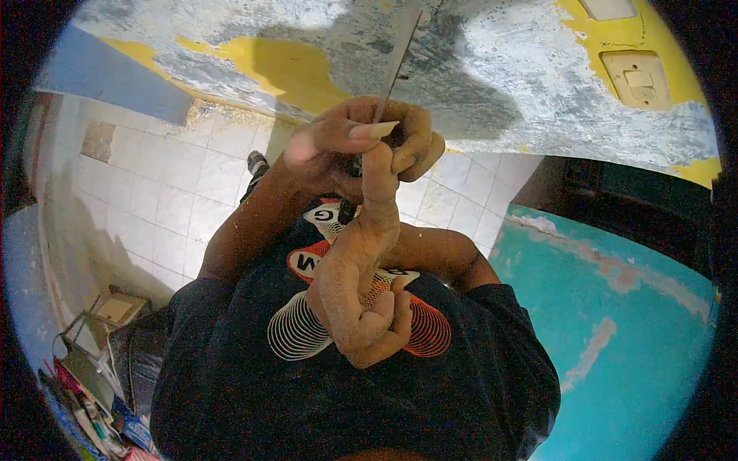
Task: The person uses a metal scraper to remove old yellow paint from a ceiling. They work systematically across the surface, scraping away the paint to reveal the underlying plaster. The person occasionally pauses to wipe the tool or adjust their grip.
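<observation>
Far left, clutter [92, 384] of papers and small boxes lies heaped on the white tiled floor [161, 192] beside a pale wall. At centre a person in a dark printed T-shirt [323, 369] raises both hands toward a wall [492, 69] scraped down to grey, with patches of yellow paint remaining. The left hand [327, 150] is closed around the base of a long, thin blade [398, 54], its thumb laid flat across the top; the blade runs up and away from the fists to meet the scraped wall at the far top of the scene. The right hand [361, 300] sits nearer, three fingers curled into the palm, its grip pressed together on nothing, while its forefinger stretches up to touch the tool just below the left thumb. Which hand bears the load is hard to tell where the two fists overlap. The stroke would likely go best with the blade kept at a shallow angle and the forefinger steadying it. To the right, a cream wall switch [636, 78] sits in a yellow patch above a turquoise wall [615, 330].
</observation>
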Available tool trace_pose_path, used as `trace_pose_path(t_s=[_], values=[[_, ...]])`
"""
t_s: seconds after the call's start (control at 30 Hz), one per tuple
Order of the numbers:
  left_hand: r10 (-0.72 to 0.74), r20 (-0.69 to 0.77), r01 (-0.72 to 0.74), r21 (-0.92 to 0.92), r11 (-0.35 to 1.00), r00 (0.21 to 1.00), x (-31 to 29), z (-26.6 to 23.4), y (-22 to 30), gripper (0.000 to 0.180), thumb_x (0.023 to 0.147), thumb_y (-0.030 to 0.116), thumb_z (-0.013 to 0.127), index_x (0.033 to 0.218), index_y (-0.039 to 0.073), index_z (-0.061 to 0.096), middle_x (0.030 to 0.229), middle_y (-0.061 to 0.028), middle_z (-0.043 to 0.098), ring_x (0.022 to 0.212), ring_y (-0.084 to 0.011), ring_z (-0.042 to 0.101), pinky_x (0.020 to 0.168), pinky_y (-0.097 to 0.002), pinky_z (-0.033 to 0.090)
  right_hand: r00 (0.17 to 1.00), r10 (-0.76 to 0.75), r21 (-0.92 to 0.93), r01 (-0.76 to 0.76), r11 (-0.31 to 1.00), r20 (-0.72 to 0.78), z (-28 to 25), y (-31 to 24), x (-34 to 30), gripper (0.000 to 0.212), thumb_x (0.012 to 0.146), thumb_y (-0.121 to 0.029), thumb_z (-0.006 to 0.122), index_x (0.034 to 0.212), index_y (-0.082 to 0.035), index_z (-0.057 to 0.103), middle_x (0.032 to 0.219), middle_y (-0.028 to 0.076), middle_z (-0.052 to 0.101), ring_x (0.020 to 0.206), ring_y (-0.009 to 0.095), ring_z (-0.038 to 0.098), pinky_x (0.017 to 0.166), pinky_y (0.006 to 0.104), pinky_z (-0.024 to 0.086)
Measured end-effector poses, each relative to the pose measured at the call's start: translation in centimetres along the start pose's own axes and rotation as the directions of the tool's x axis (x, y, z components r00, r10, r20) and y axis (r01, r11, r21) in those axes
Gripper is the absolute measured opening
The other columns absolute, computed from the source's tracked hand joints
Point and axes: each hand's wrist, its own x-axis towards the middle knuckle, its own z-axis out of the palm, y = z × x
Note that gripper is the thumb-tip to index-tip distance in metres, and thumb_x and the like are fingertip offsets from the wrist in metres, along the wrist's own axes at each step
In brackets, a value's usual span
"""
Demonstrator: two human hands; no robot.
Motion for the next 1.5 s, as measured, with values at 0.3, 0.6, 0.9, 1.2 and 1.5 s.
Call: trace_pose_path(t_s=[0.3, 0.6, 0.9, 1.2, 1.5], values=[[0.020, 0.020, -0.018, -0.086, 0.996, 1.000, -0.2, -0.5, -0.3, 0.048, 0.088, 0.050, 0.056, 0.082, 0.002, 0.049, 0.074, -0.0028, 0.043, 0.067, -0.0096, 0.037, 0.053, -0.0219, 0.028, 1.000, -0.022, -0.025, 0.022, 0.999, 0.016, -0.8, 0.5, -0.5, 0.094, 0.057, -0.098, 0.040, 0.076, -0.007, 0.039, 0.069, 0.010, 0.046, 0.044, 0.009, 0.043, 0.029, 0.0193, 0.032], [0.163, -0.168, -0.098, 0.342, 0.935, 0.972, -1.1, 0.5, 0.5, 0.040, 0.080, 0.033, 0.069, 0.096, 0.000, 0.053, 0.083, -0.0036, 0.048, 0.069, -0.0086, 0.045, 0.058, -0.0212, 0.032, 0.999, -0.026, -0.155, 0.022, 0.988, -0.019, 0.2, -0.5, 0.0, 0.074, 0.068, -0.076, 0.044, 0.081, -0.003, 0.043, 0.070, 0.007, 0.049, 0.046, 0.008, 0.045, 0.038, 0.0204, 0.036], [0.199, -0.333, -0.036, 0.436, 0.899, 0.922, -1.7, 0.7, 1.0, 0.037, 0.077, 0.019, 0.070, 0.104, -0.002, 0.055, 0.090, -0.0052, 0.056, 0.080, -0.0116, 0.052, 0.068, -0.0226, 0.039, 0.994, -0.105, -0.205, 0.095, 0.974, -0.038, 0.4, -0.8, -1.0, 0.067, 0.072, -0.069, 0.047, 0.079, -0.003, 0.044, 0.068, 0.007, 0.048, 0.045, 0.009, 0.045, 0.037, 0.0216, 0.035], [0.210, -0.356, -0.061, 0.388, 0.920, 0.911, -1.5, 0.9, 0.7, 0.034, 0.083, 0.022, 0.067, 0.103, -0.001, 0.055, 0.090, -0.0039, 0.055, 0.079, -0.0104, 0.050, 0.068, -0.0234, 0.040, 0.951, -0.283, -0.397, 0.215, 0.892, -0.122, 0.9, -2.1, -2.1, 0.059, 0.076, -0.063, 0.049, 0.077, -0.003, 0.044, 0.066, 0.006, 0.048, 0.044, 0.010, 0.045, 0.037, 0.0227, 0.034], [0.198, -0.344, -0.068, 0.355, 0.932, 0.918, -1.2, 0.4, -0.2, 0.032, 0.090, 0.026, 0.064, 0.106, 0.000, 0.055, 0.086, -0.0019, 0.053, 0.072, -0.0063, 0.047, 0.060, -0.0198, 0.036, 0.862, -0.475, -0.607, 0.284, 0.743, -0.179, 1.4, -3.6, -3.4, 0.053, 0.080, -0.056, 0.052, 0.075, -0.004, 0.045, 0.064, 0.006, 0.047, 0.043, 0.011, 0.045, 0.036, 0.0239, 0.033]])
